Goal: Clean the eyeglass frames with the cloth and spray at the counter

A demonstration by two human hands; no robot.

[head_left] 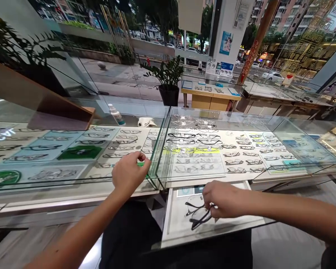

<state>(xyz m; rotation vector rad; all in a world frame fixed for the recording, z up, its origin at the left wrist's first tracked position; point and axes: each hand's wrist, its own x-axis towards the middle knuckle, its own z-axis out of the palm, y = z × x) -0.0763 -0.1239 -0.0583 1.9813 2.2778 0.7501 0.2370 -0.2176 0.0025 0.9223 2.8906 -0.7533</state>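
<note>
I stand at a glass display counter (162, 179) filled with rows of eyeglass frames (196, 142). My right hand (224, 200) is closed on a pair of dark-rimmed glasses (197, 216), held just above a pulled-out white tray (179, 228) below the glass case. My left hand (128, 172) rests on the near edge of the glass top where two case sections meet, fingers curled against the glass, holding nothing that I can see.
A spray bottle (116, 114) and a white cloth (146, 121) lie on the far side of the counter. A potted plant (168, 84) stands behind it, with another display table (212, 93) further back. A wooden panel (39, 101) leans at left.
</note>
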